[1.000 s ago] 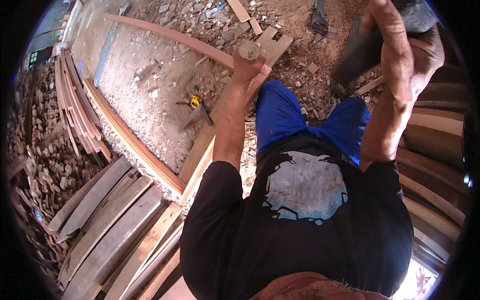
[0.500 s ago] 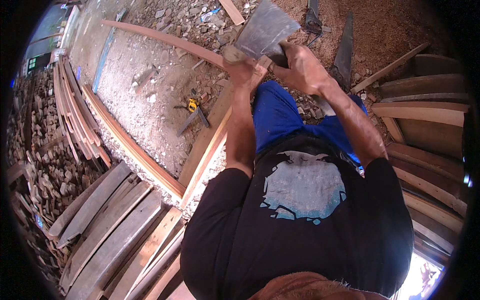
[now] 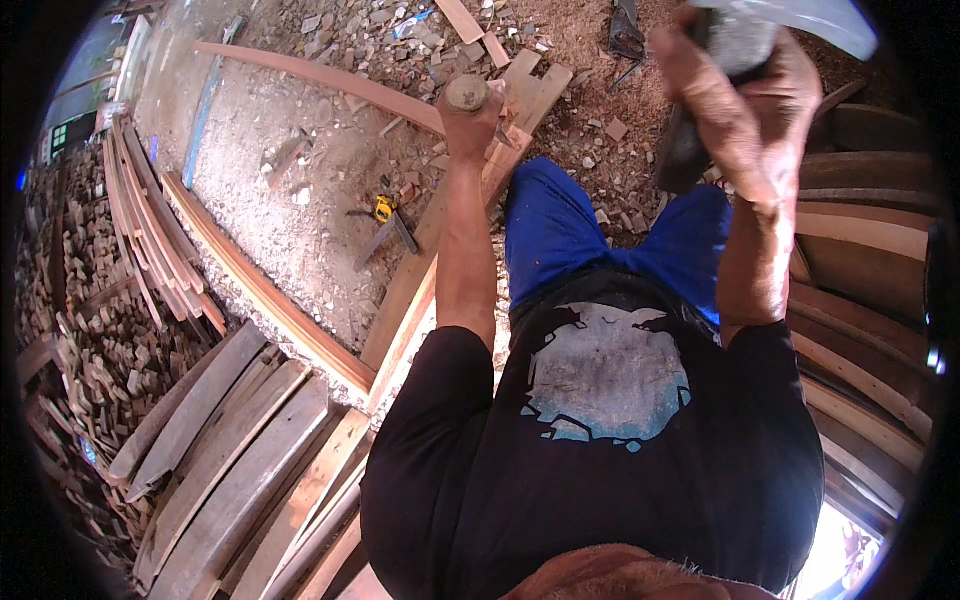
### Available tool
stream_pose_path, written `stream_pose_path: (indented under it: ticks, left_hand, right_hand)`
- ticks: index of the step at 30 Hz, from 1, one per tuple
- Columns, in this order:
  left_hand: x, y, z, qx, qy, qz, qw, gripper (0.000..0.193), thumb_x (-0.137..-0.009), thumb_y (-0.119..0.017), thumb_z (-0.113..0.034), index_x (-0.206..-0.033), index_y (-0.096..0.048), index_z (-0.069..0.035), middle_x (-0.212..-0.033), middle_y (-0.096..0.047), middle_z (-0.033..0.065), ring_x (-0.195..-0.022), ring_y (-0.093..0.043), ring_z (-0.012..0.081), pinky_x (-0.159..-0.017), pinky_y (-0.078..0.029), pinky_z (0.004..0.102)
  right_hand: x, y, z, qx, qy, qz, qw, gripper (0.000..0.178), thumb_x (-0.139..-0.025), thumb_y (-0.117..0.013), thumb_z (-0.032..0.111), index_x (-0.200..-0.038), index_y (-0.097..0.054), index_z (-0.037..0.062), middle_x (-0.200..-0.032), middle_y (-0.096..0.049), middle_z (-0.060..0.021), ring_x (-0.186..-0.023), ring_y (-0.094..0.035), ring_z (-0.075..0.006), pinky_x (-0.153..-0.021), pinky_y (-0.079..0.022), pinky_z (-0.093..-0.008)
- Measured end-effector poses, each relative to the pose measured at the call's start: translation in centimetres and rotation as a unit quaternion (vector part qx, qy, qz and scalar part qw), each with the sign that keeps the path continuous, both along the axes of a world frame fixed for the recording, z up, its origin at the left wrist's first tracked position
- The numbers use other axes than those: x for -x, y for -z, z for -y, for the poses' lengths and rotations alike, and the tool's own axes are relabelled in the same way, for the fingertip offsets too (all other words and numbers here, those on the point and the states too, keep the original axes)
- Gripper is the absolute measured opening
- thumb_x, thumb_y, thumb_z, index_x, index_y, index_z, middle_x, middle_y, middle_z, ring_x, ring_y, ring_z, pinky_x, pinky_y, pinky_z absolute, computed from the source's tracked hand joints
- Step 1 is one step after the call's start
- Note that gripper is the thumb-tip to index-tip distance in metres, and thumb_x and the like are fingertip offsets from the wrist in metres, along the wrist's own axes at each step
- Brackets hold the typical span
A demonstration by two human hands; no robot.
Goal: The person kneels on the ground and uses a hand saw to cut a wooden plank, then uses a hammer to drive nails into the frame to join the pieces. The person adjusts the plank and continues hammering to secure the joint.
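Observation:
My left hand [image 3: 465, 128] is closed around a chisel [image 3: 468, 94], its round wooden butt facing up. The chisel meets the end part of a long wooden beam [image 3: 510, 150] beside my left knee. My right hand [image 3: 755, 130], raised over my right leg, grips a hatchet-like tool [image 3: 815, 18] with a broad, pale metal blade. The blade runs out past the top right, slightly blurred. A dark lower part of the tool shows below my fingers. The right hand is well apart from the chisel.
A yellow tape measure [image 3: 384, 209] and a square [image 3: 378, 243] lie left of the beam. A curved reddish strip [image 3: 330, 78] reaches to the beam. Stacked curved planks [image 3: 865, 225] stand at right; grey boards [image 3: 235, 480] lie lower left. Wood chips [image 3: 595, 150] litter the ground.
My right hand has lifted the broad-bladed tool up and right, away from the chisel. The left hand stays around the chisel near the beam's end, now showing the round butt more plainly.

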State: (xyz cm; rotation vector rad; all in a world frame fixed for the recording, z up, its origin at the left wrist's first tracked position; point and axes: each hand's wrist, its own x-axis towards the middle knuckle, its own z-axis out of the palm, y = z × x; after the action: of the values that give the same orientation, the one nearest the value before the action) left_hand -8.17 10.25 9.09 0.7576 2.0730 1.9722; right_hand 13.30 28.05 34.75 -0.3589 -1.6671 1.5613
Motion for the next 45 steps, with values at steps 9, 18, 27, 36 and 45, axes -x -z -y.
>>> stream_pose_path:
  ticks: [9,18,27,36,45]
  left_hand:
    - [-0.1,0.3,-1.6,0.026,0.037,-0.008,0.999,0.019,-0.081,-0.082,-0.004,-0.092,-0.066,-0.003,-0.083,-0.071,0.0023,-0.075,-0.068,0.0115,-0.070,-0.056,0.0305]
    - [-1.8,-1.0,-2.5,0.074,0.040,-0.024,0.996,0.020,-0.081,-0.081,-0.006,-0.095,-0.067,-0.003,-0.084,-0.072,0.0020,-0.078,-0.070,0.0116,-0.074,-0.058,0.0315]
    - [-3.0,-0.6,-1.2,0.084,0.066,-0.072,0.992,0.025,-0.082,-0.083,-0.007,-0.099,-0.065,-0.001,-0.087,-0.074,0.0033,-0.079,-0.068,0.0106,-0.074,-0.057,0.0307]
    - [-3.9,-1.0,-0.2,0.035,0.079,-0.125,0.988,0.025,-0.083,-0.083,-0.006,-0.095,-0.062,-0.003,-0.082,-0.069,0.0023,-0.076,-0.065,0.0123,-0.071,-0.055,0.0323]
    - [-5.1,1.1,-1.7,-0.013,-0.019,-0.098,0.995,0.022,-0.084,-0.081,-0.006,-0.098,-0.065,-0.002,-0.081,-0.069,0.0041,-0.078,-0.068,0.0144,-0.072,-0.056,0.0339]
  right_hand:
    - [0.5,-3.0,-1.6,-0.128,0.083,-0.128,0.980,0.025,-0.090,-0.082,0.020,-0.089,-0.065,0.0023,-0.064,-0.061,-0.0016,-0.050,-0.053,-0.0090,-0.049,-0.042,-0.0252]
    - [2.6,3.4,-1.7,-0.154,-0.024,0.110,0.982,0.019,-0.095,-0.077,0.022,-0.096,-0.071,0.0041,-0.075,-0.071,-0.0081,-0.067,-0.068,-0.0188,-0.059,-0.054,-0.0337]
    - [4.0,7.5,-2.2,-0.243,-0.061,0.311,0.917,0.038,-0.093,-0.076,0.022,-0.121,-0.068,-0.0029,-0.083,-0.074,-0.0170,-0.075,-0.072,-0.0254,-0.074,-0.061,-0.0443]
    - [4.0,12.1,1.4,-0.321,-0.096,0.356,0.872,0.027,-0.093,-0.071,0.021,-0.108,-0.066,-0.0008,-0.083,-0.069,-0.0176,-0.073,-0.067,-0.0325,-0.075,-0.058,-0.0436]
    - [0.5,9.4,1.7,-0.150,-0.134,0.332,0.921,0.044,-0.092,-0.075,0.015,-0.129,-0.064,-0.0046,-0.089,-0.074,-0.0173,-0.076,-0.071,-0.0232,-0.074,-0.057,-0.0427]
